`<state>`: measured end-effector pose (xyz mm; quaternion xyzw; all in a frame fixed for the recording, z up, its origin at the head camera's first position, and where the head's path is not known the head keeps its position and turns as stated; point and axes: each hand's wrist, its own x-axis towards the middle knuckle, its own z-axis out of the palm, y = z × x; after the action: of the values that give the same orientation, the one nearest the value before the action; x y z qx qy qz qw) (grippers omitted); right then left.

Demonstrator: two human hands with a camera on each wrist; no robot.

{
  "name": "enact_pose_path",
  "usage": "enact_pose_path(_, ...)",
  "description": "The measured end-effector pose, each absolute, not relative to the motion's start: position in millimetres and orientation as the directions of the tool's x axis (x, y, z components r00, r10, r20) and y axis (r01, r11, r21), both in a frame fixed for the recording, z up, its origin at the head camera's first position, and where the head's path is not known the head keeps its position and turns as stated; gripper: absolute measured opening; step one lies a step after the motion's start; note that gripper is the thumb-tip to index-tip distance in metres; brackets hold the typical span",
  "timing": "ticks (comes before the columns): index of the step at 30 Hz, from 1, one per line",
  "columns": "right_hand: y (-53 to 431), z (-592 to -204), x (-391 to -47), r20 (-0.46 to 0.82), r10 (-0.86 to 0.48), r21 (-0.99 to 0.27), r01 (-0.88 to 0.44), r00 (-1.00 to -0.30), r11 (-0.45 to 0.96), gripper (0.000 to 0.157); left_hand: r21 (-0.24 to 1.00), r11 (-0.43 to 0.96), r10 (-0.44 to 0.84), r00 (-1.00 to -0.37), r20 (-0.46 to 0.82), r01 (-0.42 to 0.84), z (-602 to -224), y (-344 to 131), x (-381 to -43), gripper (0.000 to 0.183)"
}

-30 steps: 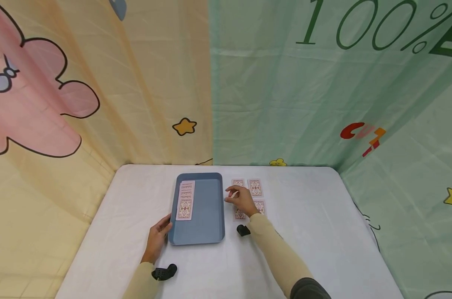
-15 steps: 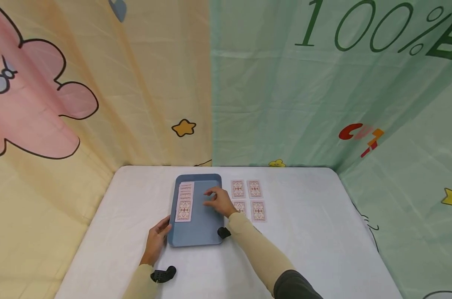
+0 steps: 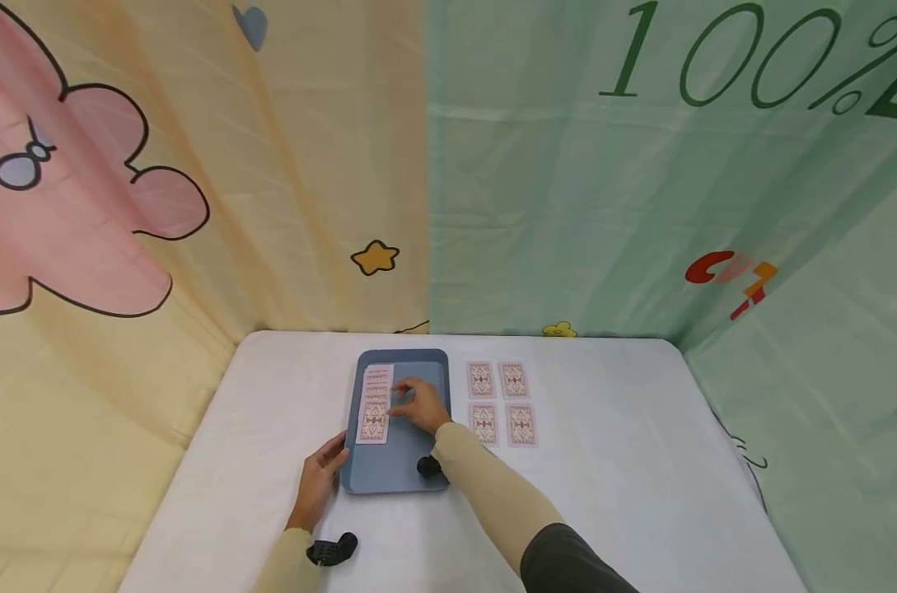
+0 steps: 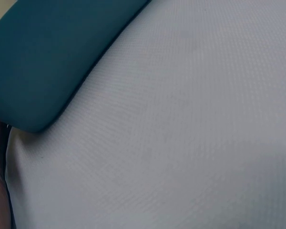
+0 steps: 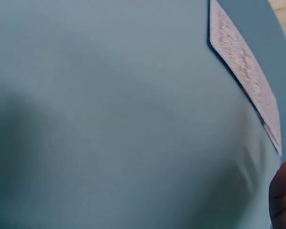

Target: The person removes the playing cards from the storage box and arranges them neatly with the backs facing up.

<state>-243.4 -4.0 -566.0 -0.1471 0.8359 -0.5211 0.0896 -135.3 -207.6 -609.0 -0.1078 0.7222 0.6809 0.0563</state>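
A blue-grey tray (image 3: 389,473) lies on the white table, its corner filling the upper left of the left wrist view. Along its left side runs an overlapping column of playing cards (image 3: 374,422), backs up with a red pattern. My left hand (image 3: 319,482) rests against the tray's left edge, fingers fairly straight. Over the tray, my right hand (image 3: 422,406) reaches to the column's right edge, thumb and forefinger apart with no card visible between them. In the right wrist view a fingertip (image 5: 282,198) is close to the lower end of the cards (image 5: 250,71).
Several face-down playing cards lie in two rows right of the tray, among them a near card (image 3: 521,425) and a far card (image 3: 481,380). Patterned curtains (image 3: 552,206) rise behind the table (image 3: 611,461). A black camera (image 3: 334,550) sits on the left wrist.
My right hand has moved left from above the loose cards, across the tray, to the column's edge. The loose cards are now uncovered. My left hand stays at the tray's edge.
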Motion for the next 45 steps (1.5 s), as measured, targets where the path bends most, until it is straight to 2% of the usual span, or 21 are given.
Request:
enact_pose_path(3, -8, -572, -244, -0.020, -0.324, -0.898, -0.126, -0.946, 0.422, 0.039, 0.972, 0.053, -0.077, -0.971, -0.227, -0.231, -608, -206, -135, 0.045)
enact_pose_path(9, -19, -580, -246, -0.005, -0.314, -0.855, -0.159, -0.949, 0.494, 0.044, 0.972, 0.066, -0.099, -0.971, -0.219, -0.226, -610, -207, -135, 0.045)
enact_pose_path(26, -44, -597, -245, -0.089, -0.298, -0.720, -0.145, -0.950, 0.679, 0.066, 0.984, 0.037, -0.097, -0.980, -0.172, -0.176, -611, -205, -135, 0.044)
enact_pose_path(34, -47, -594, -241, -0.139, -0.306, -0.697, -0.127, -0.942, 0.706, 0.063, 0.981, 0.029, -0.105, -0.976, -0.189, -0.193, -610, -205, -135, 0.045)
enact_pose_path(45, -43, -593, -240, -0.114, -0.337, -0.717, -0.157, -0.935, 0.679, 0.059, 0.984, 0.043, -0.120, -0.978, -0.168, -0.175, -612, -205, -135, 0.044)
